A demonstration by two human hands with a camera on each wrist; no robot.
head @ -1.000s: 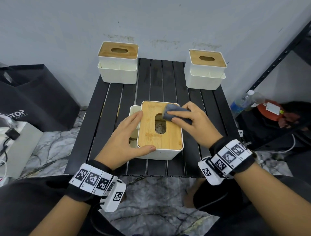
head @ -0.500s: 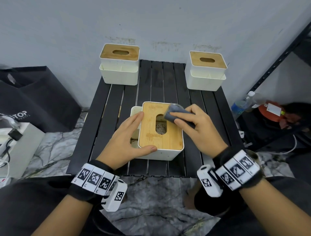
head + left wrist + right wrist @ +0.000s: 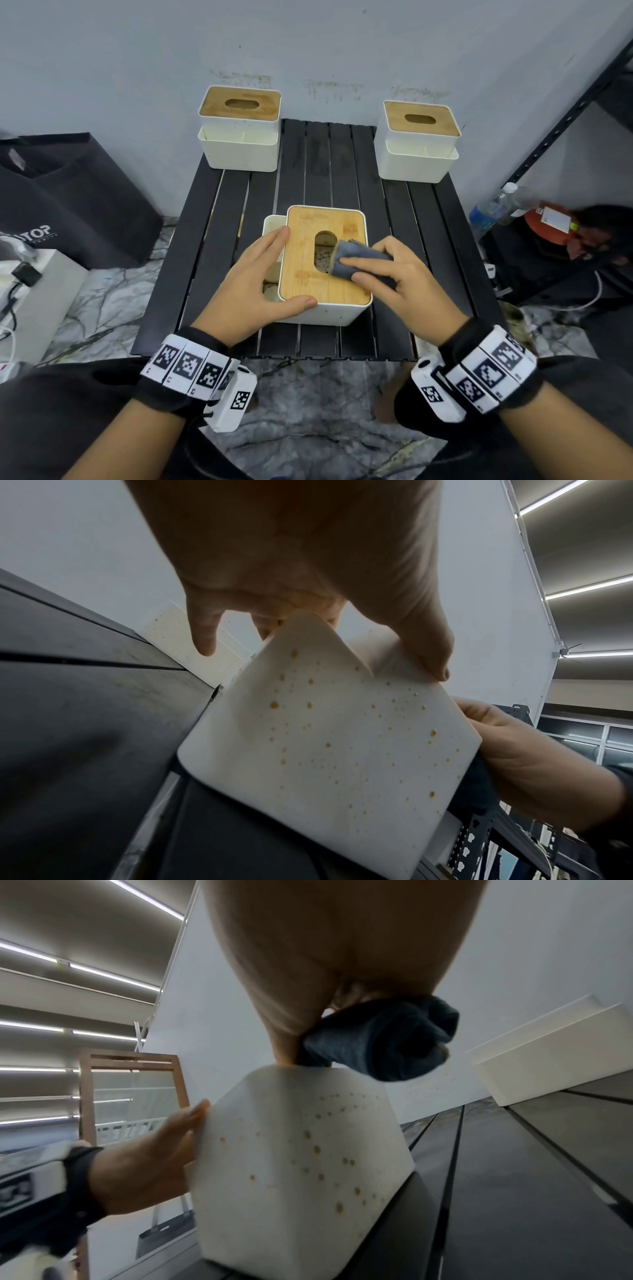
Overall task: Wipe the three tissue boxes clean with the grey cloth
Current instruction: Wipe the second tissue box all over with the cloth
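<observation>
Centred at the table's 6 o'clock edge, the nearest tissue box (image 3: 323, 263) runs lengthwise 12-to-6. Left hand (image 3: 251, 284), fingers extended, braces its 9 o'clock side; right hand (image 3: 399, 277) clasps the grey cloth (image 3: 359, 263) on the lid, nearer the unwiped 3 o'clock wall.

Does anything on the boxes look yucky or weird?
Yes. The near tissue box has little orange-brown spots splattered over its white sides, plain in both wrist views. Specks also show inside its lid slot. The right hand holds the grey cloth on the lid.
</observation>
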